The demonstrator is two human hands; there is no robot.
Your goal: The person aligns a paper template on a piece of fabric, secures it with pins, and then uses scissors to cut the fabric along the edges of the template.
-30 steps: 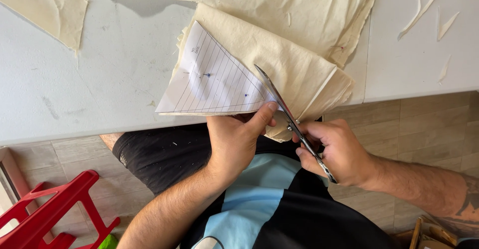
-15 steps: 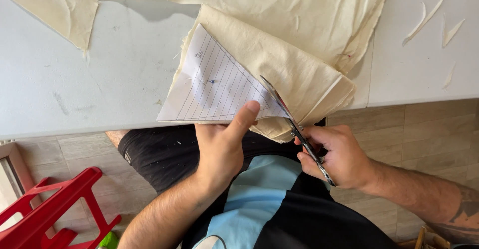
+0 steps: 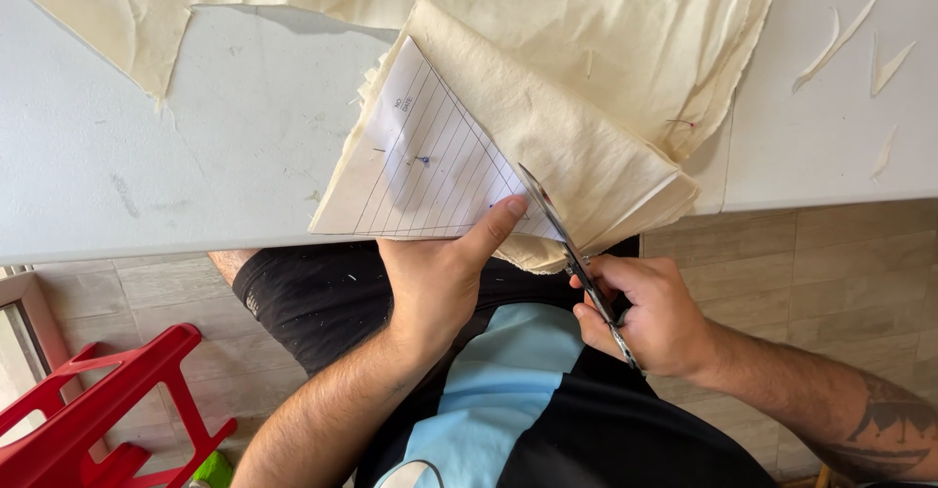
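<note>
A lined paper pattern [image 3: 420, 161] is pinned on a folded stack of cream fabric [image 3: 576, 146] that hangs over the near edge of the white table [image 3: 147, 175]. My left hand [image 3: 445, 278] grips the near edge of paper and fabric, thumb pressed on the paper's corner. My right hand [image 3: 650, 312] holds metal scissors [image 3: 567, 244] whose blades lie along the paper's right edge, cutting into the fabric.
More cream fabric [image 3: 440, 0] is spread across the far side of the table. Thin fabric slivers [image 3: 860, 43] lie on the table at the right. A red plastic stool [image 3: 98, 410] stands on the tiled floor at lower left.
The scissors have advanced a little farther up along the paper's right edge. My left thumb has shifted up onto the paper's corner. The fabric stack sits slightly lower in view.
</note>
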